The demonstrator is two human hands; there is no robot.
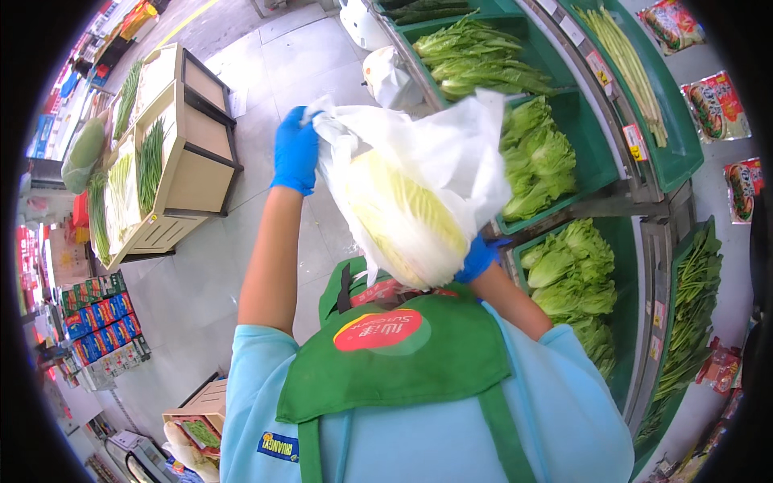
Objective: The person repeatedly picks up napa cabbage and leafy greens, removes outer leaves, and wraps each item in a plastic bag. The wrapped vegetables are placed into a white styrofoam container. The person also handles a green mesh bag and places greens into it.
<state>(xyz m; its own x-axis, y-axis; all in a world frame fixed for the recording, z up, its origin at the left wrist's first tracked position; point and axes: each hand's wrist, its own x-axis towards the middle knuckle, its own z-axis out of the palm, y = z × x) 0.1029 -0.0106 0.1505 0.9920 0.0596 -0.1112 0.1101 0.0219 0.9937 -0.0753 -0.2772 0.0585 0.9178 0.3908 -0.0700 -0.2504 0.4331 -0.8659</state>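
Observation:
A napa cabbage [401, 220] lies inside a thin white plastic bag [423, 139] in front of my chest, its leafy yellow-green side visible through the film. My left hand [296, 151], in a blue glove, grips a gathered edge of the bag at its upper left. At the cabbage's lower right is my right hand [481, 259], also gloved in blue, partly hidden behind the bag; it appears to support the cabbage, though its fingers cannot be seen.
Green bins of romaine-type lettuce [477, 57] and leafy lettuce [537, 160] line the right side. Beyond them are asparagus-like stalks [634, 66] and packaged goods [715, 105]. A wooden display stand [202, 151] with green onions is at left. White bags [391, 78] stand near the bins.

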